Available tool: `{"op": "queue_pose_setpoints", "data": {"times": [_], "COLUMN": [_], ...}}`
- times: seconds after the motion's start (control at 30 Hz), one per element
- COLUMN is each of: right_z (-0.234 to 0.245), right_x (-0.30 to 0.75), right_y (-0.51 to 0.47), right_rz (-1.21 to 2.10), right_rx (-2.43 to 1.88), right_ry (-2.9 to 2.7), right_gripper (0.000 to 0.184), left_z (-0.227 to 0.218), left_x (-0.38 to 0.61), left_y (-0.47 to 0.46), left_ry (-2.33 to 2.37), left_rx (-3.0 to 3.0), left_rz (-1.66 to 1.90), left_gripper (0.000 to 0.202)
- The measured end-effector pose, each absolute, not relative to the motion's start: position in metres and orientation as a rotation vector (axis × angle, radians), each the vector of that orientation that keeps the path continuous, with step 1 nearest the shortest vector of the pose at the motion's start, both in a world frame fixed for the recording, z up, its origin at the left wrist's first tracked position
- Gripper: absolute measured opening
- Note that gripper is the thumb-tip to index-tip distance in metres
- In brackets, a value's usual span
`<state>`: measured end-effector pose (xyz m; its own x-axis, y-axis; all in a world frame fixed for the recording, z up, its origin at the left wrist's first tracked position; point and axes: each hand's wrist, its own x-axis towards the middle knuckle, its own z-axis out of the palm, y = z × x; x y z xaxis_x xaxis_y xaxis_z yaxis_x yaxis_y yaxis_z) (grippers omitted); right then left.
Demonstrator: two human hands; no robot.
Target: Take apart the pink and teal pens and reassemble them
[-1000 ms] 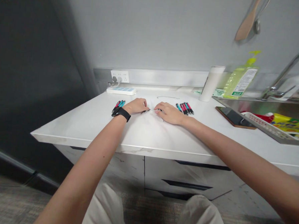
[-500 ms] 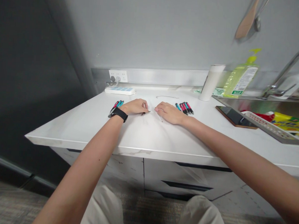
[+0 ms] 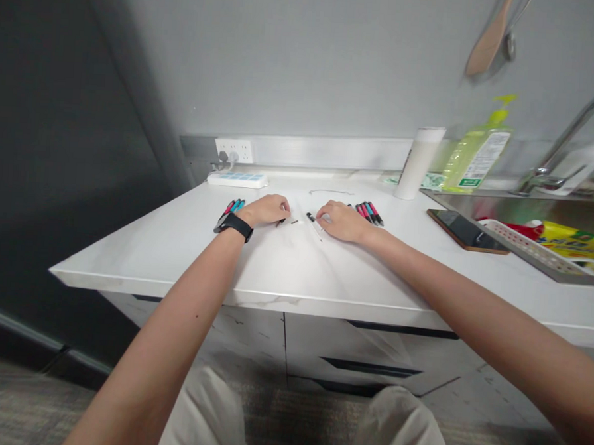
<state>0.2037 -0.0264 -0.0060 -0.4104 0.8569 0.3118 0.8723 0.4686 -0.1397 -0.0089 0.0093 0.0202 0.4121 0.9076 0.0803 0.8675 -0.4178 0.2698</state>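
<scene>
My left hand (image 3: 268, 210), with a black watch (image 3: 234, 226) on the wrist, pinches a small dark pen part (image 3: 280, 222) whose far end is hidden by the fingers. My right hand (image 3: 343, 221) rests on the counter with its fingers curled together; a short black pen piece (image 3: 310, 216) sticks out at its fingertips. Between the hands lies a tiny dark piece (image 3: 294, 222). Under the right fingers a thin pale refill (image 3: 318, 234) shows in part. Red and blue pens (image 3: 370, 213) lie beside the right hand, more pens (image 3: 234, 206) behind the left wrist.
On the white counter (image 3: 166, 242) stand a white cylinder (image 3: 419, 164) and a green soap bottle (image 3: 480, 156). A phone (image 3: 466, 230) lies near the sink's perforated tray (image 3: 529, 248). A power strip (image 3: 238, 179) sits at the back left. A thin wire-like strand (image 3: 331, 192) lies behind the hands.
My hands have moved slightly apart. The tiny dark piece now lies clear of the left fingers, and the black pen piece shows at my right fingertips.
</scene>
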Motion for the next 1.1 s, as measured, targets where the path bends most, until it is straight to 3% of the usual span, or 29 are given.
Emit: {"op": "queue_pose_setpoints", "data": {"times": [0.27,0.73,1.1], "right_z": [-0.008,-0.009,-0.005], "right_x": [0.203,0.202,0.199], "right_y": [-0.026,-0.026,-0.027], "right_rz": [-0.045,-0.032,-0.022], "right_rx": [-1.374,-1.363,-1.165], "right_ry": [-2.384,-2.391,-2.311], "right_gripper": [0.027,0.022,0.02], "left_z": [0.013,0.017,0.028], "left_x": [-0.013,-0.01,0.004], "left_y": [0.02,0.009,-0.002], "left_ry": [1.582,1.298,1.058], "left_rx": [2.42,2.559,2.496], "left_rz": [0.413,0.283,0.569], "left_gripper": [0.034,0.022,0.029]}}
